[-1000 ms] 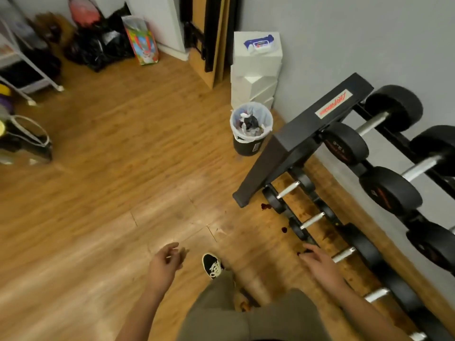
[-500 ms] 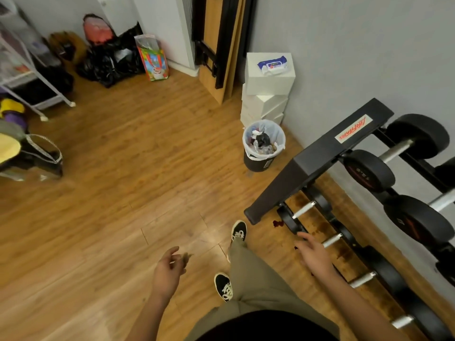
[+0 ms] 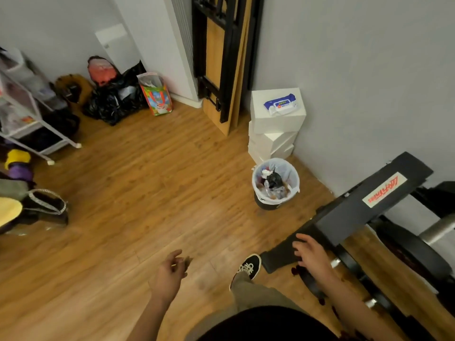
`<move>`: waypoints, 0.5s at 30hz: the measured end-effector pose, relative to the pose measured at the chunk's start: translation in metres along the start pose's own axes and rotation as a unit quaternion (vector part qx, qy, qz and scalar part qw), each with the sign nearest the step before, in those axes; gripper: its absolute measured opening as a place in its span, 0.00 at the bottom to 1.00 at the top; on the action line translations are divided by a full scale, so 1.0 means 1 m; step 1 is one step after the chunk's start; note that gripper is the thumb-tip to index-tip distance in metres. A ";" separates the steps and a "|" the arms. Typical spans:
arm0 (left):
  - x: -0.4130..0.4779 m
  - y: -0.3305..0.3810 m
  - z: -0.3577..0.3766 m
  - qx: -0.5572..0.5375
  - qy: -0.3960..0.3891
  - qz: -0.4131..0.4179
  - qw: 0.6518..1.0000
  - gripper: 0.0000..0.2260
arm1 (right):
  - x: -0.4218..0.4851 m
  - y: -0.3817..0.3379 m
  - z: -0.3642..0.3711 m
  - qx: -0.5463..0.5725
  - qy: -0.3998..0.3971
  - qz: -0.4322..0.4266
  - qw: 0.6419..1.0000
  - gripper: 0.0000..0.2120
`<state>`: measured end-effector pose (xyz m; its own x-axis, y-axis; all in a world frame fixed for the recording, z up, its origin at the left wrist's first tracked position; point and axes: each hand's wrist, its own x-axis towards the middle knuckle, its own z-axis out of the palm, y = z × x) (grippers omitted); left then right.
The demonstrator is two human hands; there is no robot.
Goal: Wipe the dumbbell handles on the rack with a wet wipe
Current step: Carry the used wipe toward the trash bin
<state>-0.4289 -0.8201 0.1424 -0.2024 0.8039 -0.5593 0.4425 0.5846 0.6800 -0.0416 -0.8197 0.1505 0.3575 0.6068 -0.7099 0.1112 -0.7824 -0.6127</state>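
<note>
We've moved our right hand (image 3: 311, 252) off the lower handles (image 3: 370, 303) to the rack (image 3: 357, 212) end, fingers spread, empty. Our left hand (image 3: 170, 274) hangs loose and empty. We judge no wipe is fetched yet; the wipe pack (image 3: 279, 104) sits well ahead of both.

left hand (image 3: 170, 271): held out low in front of the body, fingers loosely curled, nothing held; fingertips blurred. left forearm (image 3: 147, 313): bare, rising from the bottom edge and angled slightly rightward to the wrist. right hand (image 3: 311, 254): reaching forward, palm down, fingers straight and spread, nothing gripped. right forearm (image 3: 344, 303): bare, running from the lower right up and leftward to the wrist. hands well apart, the right a little further forward than the left.
</note>
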 end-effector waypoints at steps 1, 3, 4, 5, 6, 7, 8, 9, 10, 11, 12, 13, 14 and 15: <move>0.015 0.016 0.001 0.006 -0.002 0.012 1.000 0.16 | 0.011 -0.015 -0.002 -0.002 0.002 0.003 1.000 0.16; 0.047 0.050 0.005 0.020 -0.009 0.033 0.999 0.16 | 0.036 -0.039 -0.006 0.001 0.004 0.013 1.000 0.18; 0.061 0.066 0.007 0.027 -0.015 0.040 0.999 0.16 | 0.044 -0.050 -0.009 0.006 0.005 0.014 1.000 0.18; 0.073 0.081 0.010 0.032 -0.022 0.045 0.998 0.16 | 0.050 -0.059 -0.012 0.013 0.006 0.010 1.000 0.17; 0.085 0.095 0.014 0.036 -0.030 0.053 0.998 0.15 | 0.055 -0.069 -0.015 0.018 0.008 0.003 1.000 0.16; 0.096 0.110 0.017 0.038 -0.040 0.064 0.996 0.15 | 0.060 -0.077 -0.017 0.023 0.011 -0.004 1.000 0.15; 0.108 0.124 0.021 0.038 -0.051 0.072 0.995 0.15 | 0.066 -0.086 -0.020 0.027 0.015 -0.009 0.999 0.14; 0.122 0.137 0.025 0.041 -0.063 0.078 0.994 0.15 | 0.072 -0.093 -0.023 0.032 0.019 -0.012 0.999 0.13; 0.135 0.149 0.030 0.047 -0.076 0.082 0.993 0.15 | 0.077 -0.099 -0.026 0.038 0.022 -0.013 0.999 0.13; 0.149 0.160 0.034 0.056 -0.089 0.087 0.991 0.14 | 0.082 -0.104 -0.028 0.047 0.028 -0.015 0.998 0.13; 0.162 0.170 0.039 0.064 -0.101 0.094 0.988 0.14 | 0.086 -0.109 -0.030 0.055 0.035 -0.013 0.998 0.13; 0.174 0.182 0.044 0.072 -0.108 0.105 0.986 0.14 | 0.091 -0.114 -0.031 0.062 0.044 -0.012 0.997 0.13; 0.186 0.194 0.050 0.078 -0.115 0.116 0.984 0.14 | 0.095 -0.118 -0.033 0.067 0.051 -0.011 0.996 0.13; 0.197 0.207 0.056 0.081 -0.124 0.124 0.981 0.14 | 0.099 -0.122 -0.034 0.072 0.058 -0.010 0.996 0.14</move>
<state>-0.3284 -0.5472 0.1465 0.1386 0.8564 -0.4973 0.5892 0.3323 0.7365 0.0116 -0.6692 0.1665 0.4627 0.5958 -0.6564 -0.0110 -0.7365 -0.6763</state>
